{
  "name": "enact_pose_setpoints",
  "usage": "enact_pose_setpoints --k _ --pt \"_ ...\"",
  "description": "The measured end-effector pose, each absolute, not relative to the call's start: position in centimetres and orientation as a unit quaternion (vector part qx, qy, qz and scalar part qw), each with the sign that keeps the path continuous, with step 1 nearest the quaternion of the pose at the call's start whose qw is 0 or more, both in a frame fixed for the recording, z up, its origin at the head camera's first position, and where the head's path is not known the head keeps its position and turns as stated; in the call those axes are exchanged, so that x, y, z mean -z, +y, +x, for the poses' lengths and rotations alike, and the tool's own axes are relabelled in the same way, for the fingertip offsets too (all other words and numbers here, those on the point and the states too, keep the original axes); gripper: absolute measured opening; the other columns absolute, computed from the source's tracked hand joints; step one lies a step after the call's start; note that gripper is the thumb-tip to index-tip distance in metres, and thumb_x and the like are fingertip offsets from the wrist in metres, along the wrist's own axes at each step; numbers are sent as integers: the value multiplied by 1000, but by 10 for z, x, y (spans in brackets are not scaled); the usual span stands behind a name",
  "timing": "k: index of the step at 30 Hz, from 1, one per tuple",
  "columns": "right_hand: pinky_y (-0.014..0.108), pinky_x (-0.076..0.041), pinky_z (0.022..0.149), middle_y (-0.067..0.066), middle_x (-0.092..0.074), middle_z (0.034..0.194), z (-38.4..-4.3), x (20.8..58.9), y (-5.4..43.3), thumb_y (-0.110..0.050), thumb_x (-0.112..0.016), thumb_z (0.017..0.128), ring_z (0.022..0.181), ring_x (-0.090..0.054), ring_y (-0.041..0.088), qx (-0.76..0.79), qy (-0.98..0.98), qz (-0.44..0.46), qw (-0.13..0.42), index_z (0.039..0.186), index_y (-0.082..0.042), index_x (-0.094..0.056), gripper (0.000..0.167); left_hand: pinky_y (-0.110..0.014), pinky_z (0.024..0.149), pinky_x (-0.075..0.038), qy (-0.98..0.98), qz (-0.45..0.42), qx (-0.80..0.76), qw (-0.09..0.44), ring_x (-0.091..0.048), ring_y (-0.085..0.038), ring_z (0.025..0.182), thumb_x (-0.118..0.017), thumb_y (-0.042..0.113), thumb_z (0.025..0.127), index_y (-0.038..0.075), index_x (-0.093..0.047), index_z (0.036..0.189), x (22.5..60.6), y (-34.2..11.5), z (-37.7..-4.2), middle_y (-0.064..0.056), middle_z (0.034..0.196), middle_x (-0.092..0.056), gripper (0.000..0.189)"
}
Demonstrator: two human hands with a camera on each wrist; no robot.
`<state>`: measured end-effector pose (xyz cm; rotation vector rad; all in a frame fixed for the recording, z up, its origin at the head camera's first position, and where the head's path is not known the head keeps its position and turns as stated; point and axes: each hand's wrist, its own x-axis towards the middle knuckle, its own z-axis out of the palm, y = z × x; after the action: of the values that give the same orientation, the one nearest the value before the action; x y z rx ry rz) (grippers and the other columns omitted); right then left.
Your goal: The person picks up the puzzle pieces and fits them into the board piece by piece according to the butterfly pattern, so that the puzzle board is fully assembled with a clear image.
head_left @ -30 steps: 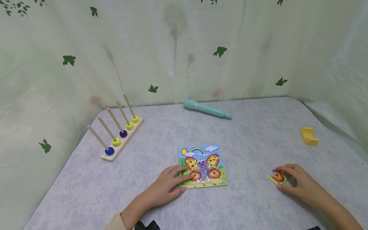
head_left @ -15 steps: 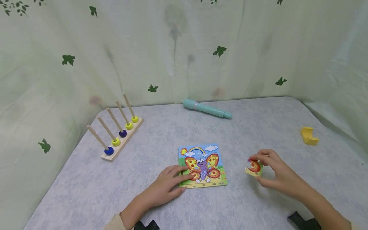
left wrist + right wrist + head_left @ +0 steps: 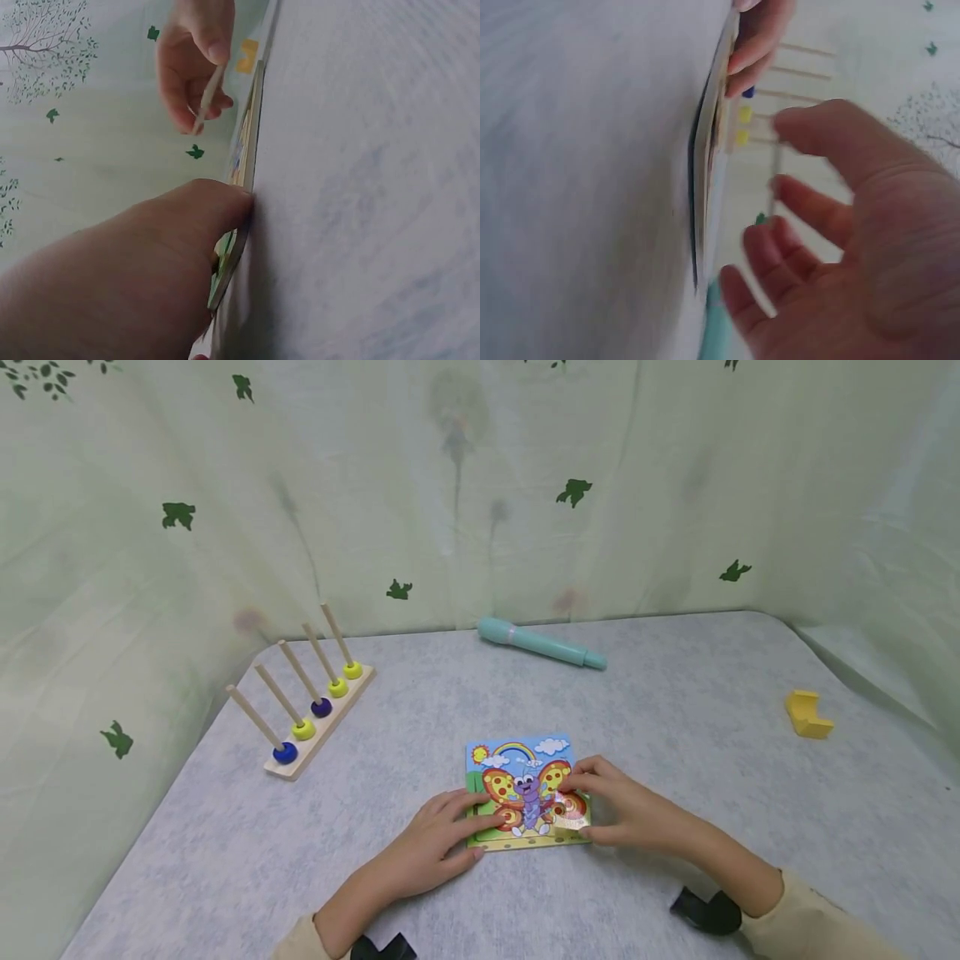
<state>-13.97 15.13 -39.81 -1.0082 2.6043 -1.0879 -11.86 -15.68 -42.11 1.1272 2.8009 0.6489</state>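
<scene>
A square butterfly puzzle board (image 3: 525, 747) lies flat in the middle of the table. Over its left edge rests my left hand (image 3: 431, 843), fingers spread on the picture and thumb at the near edge. Between thumb and fingertips, my right hand (image 3: 630, 810) pinches a puzzle piece (image 3: 572, 810) with a red-orange swirl, over the board's lower right part. Seen edge-on in the left wrist view, the thin piece (image 3: 208, 101) is raised above the board (image 3: 253, 124) and tilted. Part of the board is hidden under both hands.
At the left stands a wooden peg rack (image 3: 322, 731) with blue and yellow beads on upright pegs. A teal microphone-shaped toy (image 3: 540, 643) lies near the back edge. To the right sits a yellow notched block (image 3: 807, 716). A printed curtain (image 3: 480, 485) hangs behind the table.
My right hand has lifted the puzzle piece from the table on the right and carried it left, over the board. The left hand and the board have stayed in place.
</scene>
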Motion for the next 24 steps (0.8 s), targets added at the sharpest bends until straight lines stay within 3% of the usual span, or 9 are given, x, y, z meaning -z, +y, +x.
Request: enact_pose_setpoints --k 6,13,17,24 --pt "37 -37 92 -5 -40 118 -144 408 146 -16 -69 75 110 -37 13 325 874 -349 94 117 -20 -57 44 -46 100 -21 914 356 -196 8 -26 -24 127 -55 34 88 35 -48 129 419 -153 -115 2 136 -37 42" --pt "45 -33 94 -4 -44 122 -148 409 145 -21 -68 78 115 -37 18 324 872 -347 116 125 -17 -52 49 -53 100 -14 924 351 -152 -24 -31 -23 123 -57 36 86 27 -55 122 414 -143 -111 -1 131 -42 37" --pt "47 -29 97 -1 -43 127 -152 412 147 -28 -69 79 121 -34 22 352 862 -335 142 127 -16 -50 54 -52 100 -17 923 361 -130 -34 -31 -22 121 -58 36 84 23 -55 117 409 -133 -109 -2 127 -43 35" --pt "51 -24 98 4 -38 131 -155 415 147 -31 -69 79 124 -28 27 390 844 -331 163 127 -13 -52 55 -45 100 -23 895 433 -100 -29 -31 -23 121 -54 39 88 25 -45 133 406 -114 -109 -3 133 -40 48"
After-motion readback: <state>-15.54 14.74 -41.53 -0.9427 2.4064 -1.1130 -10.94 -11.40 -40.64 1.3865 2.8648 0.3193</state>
